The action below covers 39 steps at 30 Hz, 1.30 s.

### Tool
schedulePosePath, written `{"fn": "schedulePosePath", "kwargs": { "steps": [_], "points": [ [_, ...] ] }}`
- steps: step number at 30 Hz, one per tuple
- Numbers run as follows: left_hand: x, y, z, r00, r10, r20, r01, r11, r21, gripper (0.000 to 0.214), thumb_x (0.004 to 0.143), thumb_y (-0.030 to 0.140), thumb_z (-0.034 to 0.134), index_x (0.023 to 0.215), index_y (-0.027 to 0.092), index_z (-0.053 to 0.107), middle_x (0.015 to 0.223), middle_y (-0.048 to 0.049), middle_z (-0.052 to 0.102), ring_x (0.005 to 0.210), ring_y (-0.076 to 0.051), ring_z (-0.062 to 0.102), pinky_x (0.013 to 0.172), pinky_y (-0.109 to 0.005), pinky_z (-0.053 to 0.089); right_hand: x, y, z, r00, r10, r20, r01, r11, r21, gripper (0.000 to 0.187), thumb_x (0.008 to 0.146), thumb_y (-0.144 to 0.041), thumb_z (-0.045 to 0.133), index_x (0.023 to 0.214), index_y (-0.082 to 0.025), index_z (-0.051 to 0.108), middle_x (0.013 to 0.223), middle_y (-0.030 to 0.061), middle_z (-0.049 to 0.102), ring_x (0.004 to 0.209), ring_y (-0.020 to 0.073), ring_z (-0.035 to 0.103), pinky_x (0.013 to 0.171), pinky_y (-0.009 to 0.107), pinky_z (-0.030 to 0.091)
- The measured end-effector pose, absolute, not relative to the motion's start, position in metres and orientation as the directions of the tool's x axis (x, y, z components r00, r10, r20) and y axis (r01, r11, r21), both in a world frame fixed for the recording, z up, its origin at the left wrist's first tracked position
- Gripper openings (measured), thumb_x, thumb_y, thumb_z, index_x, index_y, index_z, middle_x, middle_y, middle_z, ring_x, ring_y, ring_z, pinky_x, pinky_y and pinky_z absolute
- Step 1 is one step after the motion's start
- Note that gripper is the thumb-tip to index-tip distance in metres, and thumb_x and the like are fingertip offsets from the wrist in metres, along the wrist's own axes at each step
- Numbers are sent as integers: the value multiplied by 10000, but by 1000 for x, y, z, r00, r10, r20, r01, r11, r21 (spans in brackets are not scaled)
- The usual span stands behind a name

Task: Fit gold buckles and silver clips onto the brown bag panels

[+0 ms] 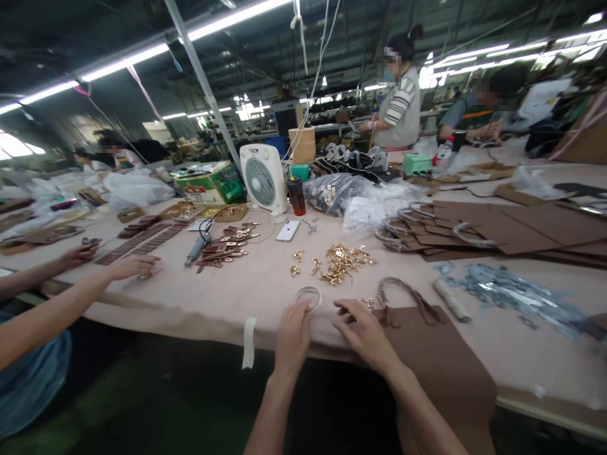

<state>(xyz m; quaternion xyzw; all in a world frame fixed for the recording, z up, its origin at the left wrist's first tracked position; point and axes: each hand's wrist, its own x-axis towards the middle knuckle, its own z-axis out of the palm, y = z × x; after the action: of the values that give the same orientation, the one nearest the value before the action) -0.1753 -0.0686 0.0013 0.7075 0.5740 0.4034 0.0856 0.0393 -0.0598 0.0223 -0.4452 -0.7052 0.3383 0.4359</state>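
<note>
Clear ring (307, 296) at palm-down left hand (293, 338)

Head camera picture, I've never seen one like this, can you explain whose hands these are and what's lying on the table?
There is no machine here. The camera sits on a person's head and looks forward and down, so the two bare arms coming in from the bottom edge are that person's own. Their left hand touches a small clear ring with its fingertips; whether it pinches the ring I cannot tell. Their right hand lies open and flat at the edge of a brown bag with a handle, gripping nothing. Beyond the hands, on the table, lie a heap of gold metal fittings, a white phone and a small fan. At the left, a co-worker's hand rests on the same table.
</note>
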Motion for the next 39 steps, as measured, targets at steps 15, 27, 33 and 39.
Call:
{"fn": "schedulePosePath", "kwargs": {
  "steps": [15,27,33,39],
  "points": [
    [-138,-80,4,258,848,463,748,-479,459,289,1062,236,502,1310,233,651,1140,-99,727,1064,-237,674,959,-409,578,55,-69,14,-164,917,363,446,397,-802,129,963,-227,636,960,-245,764,931,41,765,878,219,710,836,325,537],
    [-138,-65,7,517,775,365,651,-632,420,250,1064,228,497,1194,219,710,1125,-76,739,982,-223,615,910,-385,542,62,-82,4,-183,920,346,436,392,-810,118,997,-254,597,953,-234,705,941,50,720,881,213,675,844,327,524],
    [-142,-62,13,526,767,369,578,-640,506,250,1074,276,486,1055,230,731,986,-54,747,928,-209,638,875,-368,530,62,-81,13,-266,905,332,432,420,-798,115,989,-170,564,931,-233,641,912,30,660,862,188,624,793,291,492],
    [-148,-55,10,474,795,379,517,-600,611,281,1062,309,498,949,235,744,907,-43,747,885,-207,660,837,-349,548,57,-80,18,-439,801,407,293,556,-778,191,996,-113,489,932,-225,630,945,43,632,911,180,611,813,283,496]
  ]
}}
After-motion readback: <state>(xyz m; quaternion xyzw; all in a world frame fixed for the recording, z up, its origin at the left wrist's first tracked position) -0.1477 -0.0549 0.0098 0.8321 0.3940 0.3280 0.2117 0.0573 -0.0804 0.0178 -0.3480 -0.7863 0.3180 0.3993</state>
